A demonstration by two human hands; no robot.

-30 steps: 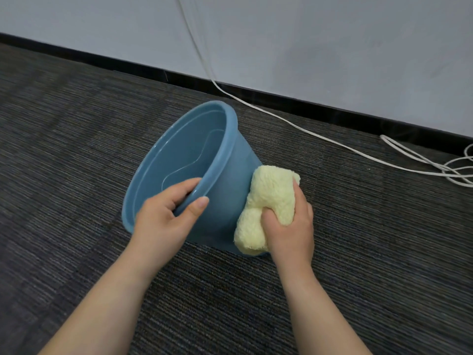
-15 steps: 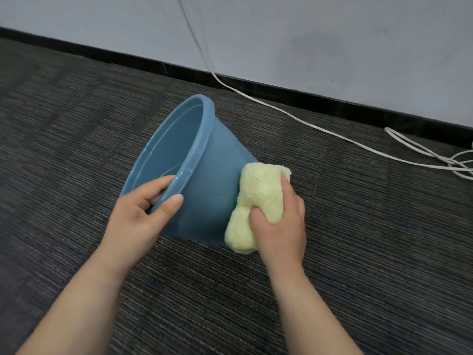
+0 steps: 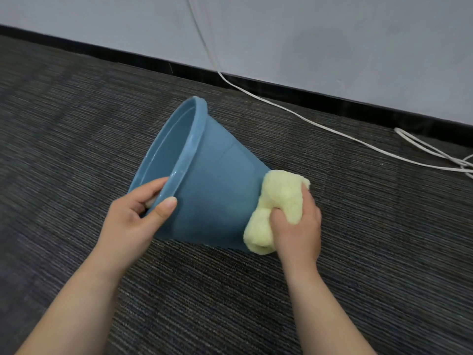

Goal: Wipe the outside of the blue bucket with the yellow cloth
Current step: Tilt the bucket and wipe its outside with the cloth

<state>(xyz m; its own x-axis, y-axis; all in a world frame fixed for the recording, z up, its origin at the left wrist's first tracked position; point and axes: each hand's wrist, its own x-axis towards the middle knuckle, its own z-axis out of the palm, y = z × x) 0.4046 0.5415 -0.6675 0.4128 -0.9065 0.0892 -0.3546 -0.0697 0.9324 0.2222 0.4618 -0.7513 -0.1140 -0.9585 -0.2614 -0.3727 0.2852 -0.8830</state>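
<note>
- The dark striped carpet [image 3: 76, 149] fills most of the view.
- A pale wall [image 3: 332, 34] stands at the far side, with a black baseboard [image 3: 128, 62] along its bottom edge.
- The bucket [image 3: 217, 190] is in the middle of the carpet. It is tipped over, with the mouth turned to the left and the narrow base turned to the right. Its lower side is down at the carpet.
- The left hand [image 3: 130, 221] grasps the rim at the near side. The thumb lies flat on the outer wall and the fingers curl over the rim into the inside.
- The right hand [image 3: 299, 226] is clenched around the cloth, with the thumb pressing into its middle and the fingers wrapped over the far side.
- The cloth [image 3: 279, 198] is bunched up, and it touches the outer wall of the bucket near the base.
- A white cable [image 3: 307, 121] comes down the wall and runs over the carpet to the right, well apart from the bucket.
</note>
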